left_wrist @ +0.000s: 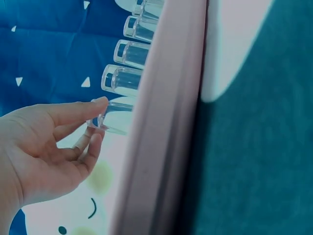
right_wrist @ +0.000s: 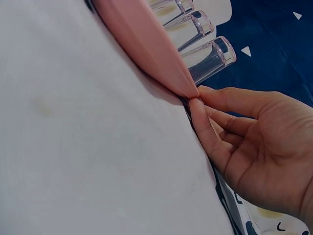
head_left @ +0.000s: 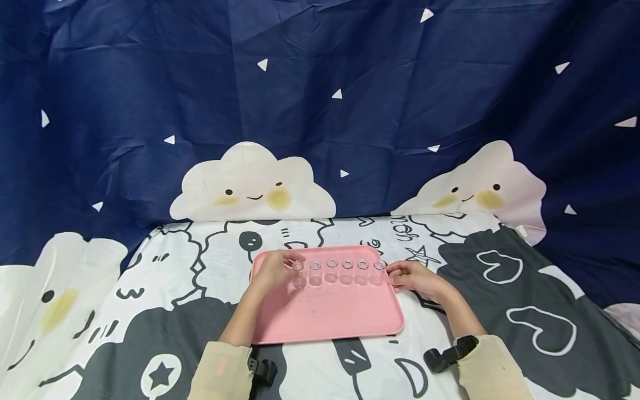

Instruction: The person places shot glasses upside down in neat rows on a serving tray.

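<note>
Several clear shot glasses (head_left: 346, 272) stand in a row across the pink tray (head_left: 330, 322), thick ends up. At the row's left end, my left hand (head_left: 272, 271) pinches the upper end of the leftmost glass (left_wrist: 117, 117) between thumb and fingers, as the left wrist view shows. That glass stands in line with the others, close beside its neighbour. My right hand (head_left: 412, 278) is at the tray's right side. In the right wrist view its thumb and forefinger pinch the tray rim (right_wrist: 193, 93), just below the rightmost glass (right_wrist: 212, 59).
The tray lies on a black and white patterned cloth (head_left: 225, 266). Behind it hangs a dark blue curtain (head_left: 320, 111) with white triangles and cloud shapes. The tray's raised rim runs all around, and its front part is bare pink surface.
</note>
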### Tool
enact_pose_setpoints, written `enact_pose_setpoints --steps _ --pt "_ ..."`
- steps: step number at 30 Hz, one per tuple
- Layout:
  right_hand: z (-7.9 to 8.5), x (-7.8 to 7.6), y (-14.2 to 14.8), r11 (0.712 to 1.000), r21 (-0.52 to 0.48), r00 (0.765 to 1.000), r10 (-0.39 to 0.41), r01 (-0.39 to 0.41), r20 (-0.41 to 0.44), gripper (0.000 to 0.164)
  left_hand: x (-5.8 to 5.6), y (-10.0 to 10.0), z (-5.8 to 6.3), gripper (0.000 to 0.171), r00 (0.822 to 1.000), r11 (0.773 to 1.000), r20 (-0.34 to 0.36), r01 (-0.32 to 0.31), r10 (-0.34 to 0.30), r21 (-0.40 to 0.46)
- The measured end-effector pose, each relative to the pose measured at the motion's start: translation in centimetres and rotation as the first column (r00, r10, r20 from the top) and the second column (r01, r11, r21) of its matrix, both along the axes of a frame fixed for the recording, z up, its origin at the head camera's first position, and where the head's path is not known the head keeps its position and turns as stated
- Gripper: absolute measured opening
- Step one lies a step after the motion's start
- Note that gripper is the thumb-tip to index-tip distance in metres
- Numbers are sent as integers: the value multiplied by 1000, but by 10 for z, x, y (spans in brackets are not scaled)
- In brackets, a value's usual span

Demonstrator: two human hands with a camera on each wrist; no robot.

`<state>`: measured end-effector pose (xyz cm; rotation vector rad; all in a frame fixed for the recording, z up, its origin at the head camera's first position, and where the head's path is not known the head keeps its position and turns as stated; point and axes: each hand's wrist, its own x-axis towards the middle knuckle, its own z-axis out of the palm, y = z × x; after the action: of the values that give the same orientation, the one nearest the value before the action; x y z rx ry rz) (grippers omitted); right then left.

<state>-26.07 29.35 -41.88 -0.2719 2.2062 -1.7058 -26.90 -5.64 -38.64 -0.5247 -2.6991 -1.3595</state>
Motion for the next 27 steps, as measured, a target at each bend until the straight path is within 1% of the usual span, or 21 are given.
enact_pose_setpoints --steps 7,11,14,17,19,22,25,27 --pt "-1 -1 0 1000 4 1000 -20 20 12 44 -1 1 -2 32 1000 999 -7 24 -24 28" --pt "0 -1 1 1000 8 1000 -12 12 9 44 -2 2 -3 33 1000 1000 5 5 -5 5" --pt "1 0 1 1000 6 1000 -11 11 8 44 -2 3 -2 35 1000 1000 32 -2 2 -11" --pt "1 0 1 1000 4 1000 -16 16 7 44 -2 3 -1 39 999 1000 44 13 -12 -24" --pt "1 0 1 1000 2 1000 -21 21 12 43 -1 2 1 41 999 999 36 24 -23 -32" --pt "1 1 0 1000 3 1000 -13 13 14 44 0 -5 7 40 1000 1000 12 -1 1 -28" --pt "5 2 0 999 43 1000 6 -6 1 43 2 -16 14 38 999 999 -17 -30 31 11" --pt "9 3 0 996 89 999 26 -23 -30 42 1 -26 19 37 998 999 -50 -44 45 18"
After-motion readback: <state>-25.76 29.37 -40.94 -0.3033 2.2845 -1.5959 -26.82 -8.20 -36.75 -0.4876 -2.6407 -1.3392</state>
